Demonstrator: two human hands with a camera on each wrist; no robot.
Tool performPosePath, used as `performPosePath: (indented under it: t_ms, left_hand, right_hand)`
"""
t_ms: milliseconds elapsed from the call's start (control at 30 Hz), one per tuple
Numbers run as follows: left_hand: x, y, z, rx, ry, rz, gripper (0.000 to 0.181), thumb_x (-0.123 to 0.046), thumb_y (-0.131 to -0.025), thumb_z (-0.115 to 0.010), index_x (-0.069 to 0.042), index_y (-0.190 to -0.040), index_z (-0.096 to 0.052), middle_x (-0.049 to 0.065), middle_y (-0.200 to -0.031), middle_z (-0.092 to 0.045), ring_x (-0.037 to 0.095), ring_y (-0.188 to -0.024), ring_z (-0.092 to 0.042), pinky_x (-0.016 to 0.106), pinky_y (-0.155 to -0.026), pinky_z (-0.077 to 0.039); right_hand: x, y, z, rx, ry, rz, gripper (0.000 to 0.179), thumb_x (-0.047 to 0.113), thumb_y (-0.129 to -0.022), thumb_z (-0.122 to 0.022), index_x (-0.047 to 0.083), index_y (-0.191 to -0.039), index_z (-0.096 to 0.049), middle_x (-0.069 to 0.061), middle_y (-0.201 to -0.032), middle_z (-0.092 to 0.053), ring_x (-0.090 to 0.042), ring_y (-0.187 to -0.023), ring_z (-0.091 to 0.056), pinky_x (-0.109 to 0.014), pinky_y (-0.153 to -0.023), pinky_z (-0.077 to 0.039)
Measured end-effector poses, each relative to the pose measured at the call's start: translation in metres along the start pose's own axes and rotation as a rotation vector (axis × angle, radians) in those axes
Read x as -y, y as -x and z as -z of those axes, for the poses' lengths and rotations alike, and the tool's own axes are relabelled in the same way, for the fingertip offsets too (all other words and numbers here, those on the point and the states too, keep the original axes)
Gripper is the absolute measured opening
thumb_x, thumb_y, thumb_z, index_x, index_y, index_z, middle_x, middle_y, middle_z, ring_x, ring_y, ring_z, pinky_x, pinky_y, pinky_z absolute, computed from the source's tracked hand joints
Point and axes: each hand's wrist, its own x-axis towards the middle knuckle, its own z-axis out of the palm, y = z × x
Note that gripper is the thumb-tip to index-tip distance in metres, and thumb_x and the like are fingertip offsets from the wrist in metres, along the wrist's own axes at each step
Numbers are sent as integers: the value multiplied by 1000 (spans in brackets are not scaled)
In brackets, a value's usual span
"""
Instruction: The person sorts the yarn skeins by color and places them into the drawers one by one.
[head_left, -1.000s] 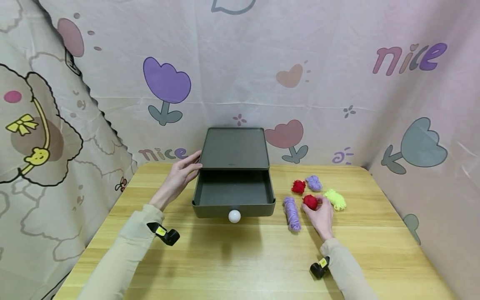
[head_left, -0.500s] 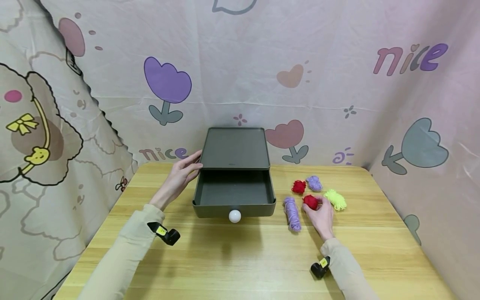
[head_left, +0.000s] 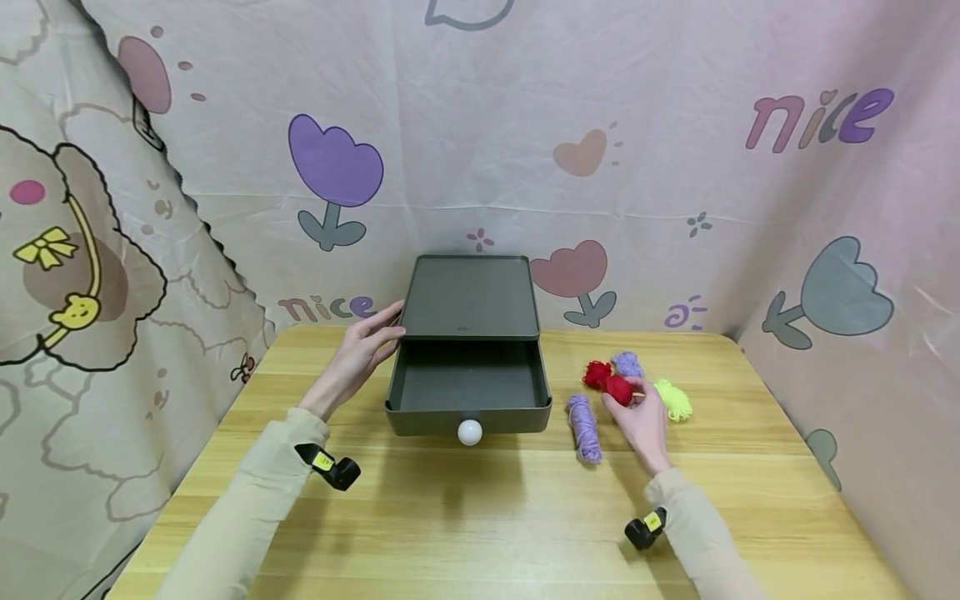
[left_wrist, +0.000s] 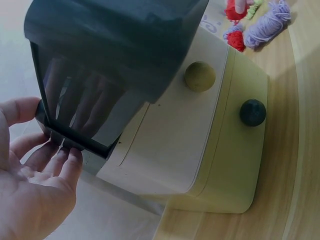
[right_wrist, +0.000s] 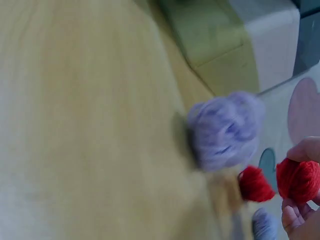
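My left hand (head_left: 358,354) grips the near left edge of the dark grey top tier of a drawer unit (head_left: 472,296); in the left wrist view its thumb and fingers (left_wrist: 70,165) meet around that edge. The top drawer (head_left: 468,421), with a white round knob, is pulled out and bare inside. Over on the right, my right hand (head_left: 643,417) pinches a red ball of yarn (head_left: 618,390), raised near the other yarn. Behind it lies a second red yarn bundle (head_left: 596,374). The right wrist view shows thumb and fingers around the red yarn ball (right_wrist: 299,180).
A long purple yarn skein (head_left: 584,429) lies between the drawer and my right hand. A smaller purple bundle (head_left: 627,364) and a yellow-green one (head_left: 673,401) sit farther back. Below the grey tier are white (left_wrist: 165,135) and yellowish (left_wrist: 235,165) drawers on the wooden table (head_left: 480,533).
My right hand has lifted the red yarn ball and moved it slightly away from me, toward the other red bundle. My left hand and the drawer unit have stayed put.
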Motion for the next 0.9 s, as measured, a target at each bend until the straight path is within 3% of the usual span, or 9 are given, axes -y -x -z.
performPosePath:
  t_ms: [233,533,900]
  left_hand:
    - [-1,1,0,0,-4,3,62,-14,-106,-48,-9,-161,-21,6,-171,-10,23,-158,-14,48,-128,-17]
    - [-3,2,0,6,3,5,62,-14,-106,-48,-10,-161,-21,6,-172,-9,24,-157,-15,48,-128,-17]
    - [-2,2,0,5,-5,6,62,-15,-106,-48,-9,-161,-21,6,-171,-10,23,-158,-14,48,-128,-18]
  right_hand:
    - [32,-6,10,43,-75,-10,49,20,-87,-77,1,-128,-58,-22,-113,-66,-14,-87,-57,-10,-69,-45]
    - [85,-13,24,80,-186,75,47,19,-87,-77,1,-127,-59,-20,-117,-65,0,-82,-57,-6,-71,-49]
    - [155,-13,28,278,-337,206,48,11,-87,-77,-1,-129,-58,-18,-118,-63,-5,-90,-61,-8,-80,-52]
